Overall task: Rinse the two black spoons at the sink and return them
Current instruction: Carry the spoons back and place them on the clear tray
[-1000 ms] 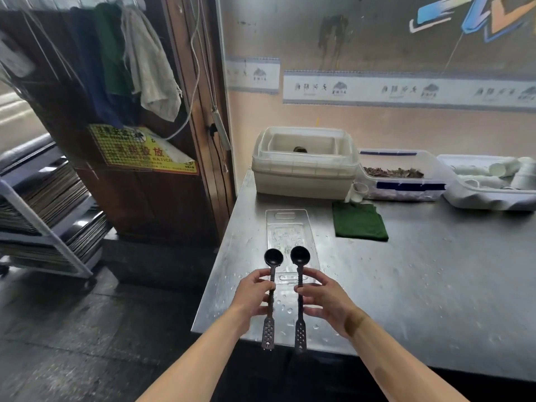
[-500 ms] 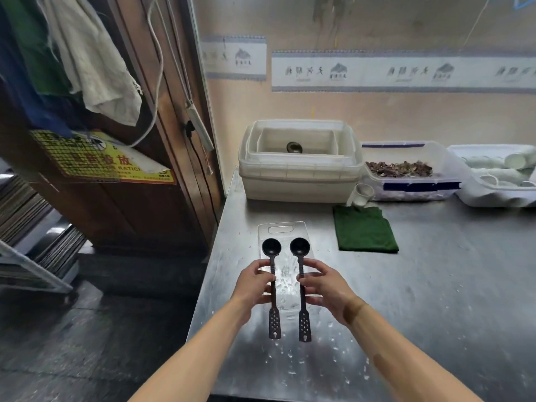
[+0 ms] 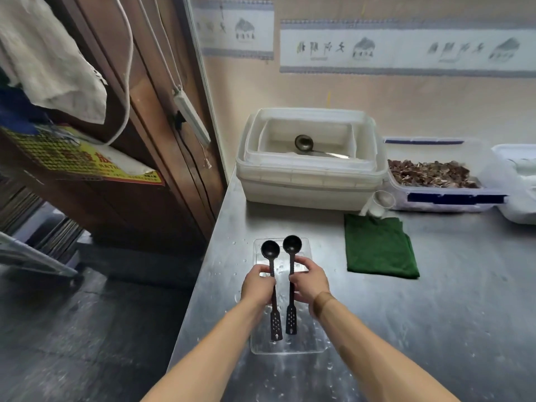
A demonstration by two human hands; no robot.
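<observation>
Two black spoons with round bowls and perforated handle ends point away from me, side by side. My left hand [image 3: 258, 285] grips the left black spoon [image 3: 271, 253] at mid handle. My right hand [image 3: 310, 281] grips the right black spoon [image 3: 291, 248] the same way. Both spoons are over a clear plastic tray [image 3: 304, 343] lying on the wet steel table [image 3: 435, 314] near its left edge. I cannot tell whether the spoons touch the tray.
A folded green cloth [image 3: 380, 248] lies right of the tray. Behind it stand stacked white tubs [image 3: 307, 181] holding a metal ladle [image 3: 303, 142], a clear bin [image 3: 446, 195] of brown pieces, and a small cup [image 3: 380, 204]. A wooden cabinet [image 3: 145, 169] stands left of the table.
I have come closer to the table. Both hands carried the spoons forward, from the table's front edge to over the clear tray.
</observation>
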